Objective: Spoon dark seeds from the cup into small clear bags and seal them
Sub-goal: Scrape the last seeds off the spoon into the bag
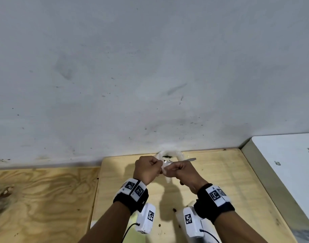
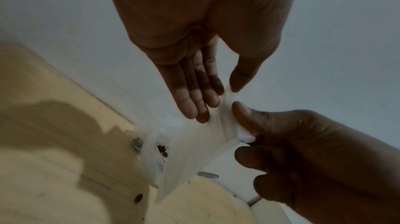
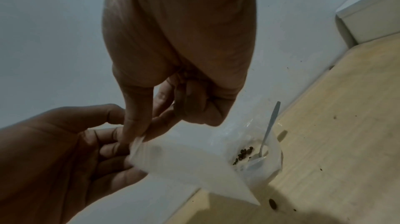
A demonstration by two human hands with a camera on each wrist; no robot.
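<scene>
A small clear bag [image 1: 168,176] hangs between both hands above the plywood table [image 1: 220,181]. My left hand [image 1: 148,168] pinches its top edge between thumb and fingertips [image 2: 236,82]. My right hand [image 1: 182,172] pinches the same edge from the other side [image 3: 138,135], thumb on the bag's rim. The bag [image 2: 190,152] looks empty, though I cannot tell whether its mouth is open or closed. Behind it by the wall stands the clear cup [image 3: 275,164] with a few dark seeds [image 3: 244,152] and a metal spoon [image 3: 269,130] leaning in it.
The grey wall [image 1: 150,76] rises right behind the cup. A white panel [image 1: 287,163] borders the table on the right. A few loose seeds [image 1: 174,210] lie on the wood below my wrists. A second plywood surface [image 1: 45,199] lies to the left.
</scene>
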